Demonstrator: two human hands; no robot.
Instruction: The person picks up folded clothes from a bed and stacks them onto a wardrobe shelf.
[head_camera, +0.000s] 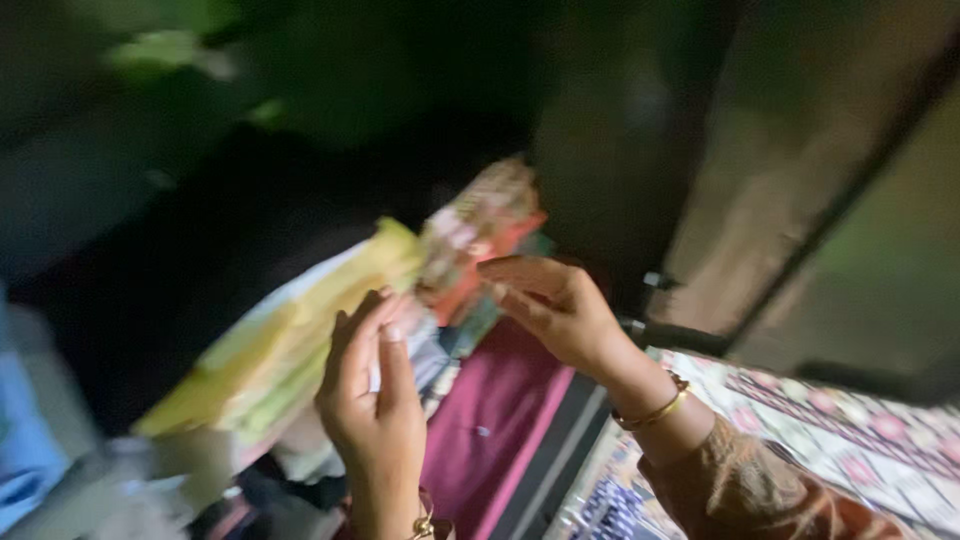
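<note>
The view is blurred by motion. My left hand (372, 400) is raised at the lower middle, fingers together and pointing up, with its fingertips against the edge of a stack of folded cloth in yellow and white (270, 350). My right hand (555, 305) is a little higher and to the right, fingers curled, beside a folded patterned cloth in red and orange (480, 230). Whether either hand grips the cloth cannot be made out. A gold bangle sits on my right wrist.
A maroon cloth (500, 420) lies below the hands. A patterned spread with floral bands (850, 440) covers the lower right. A dark cupboard interior fills the upper left, with a brown panel (780, 160) at the upper right and something blue (25, 440) at the far left.
</note>
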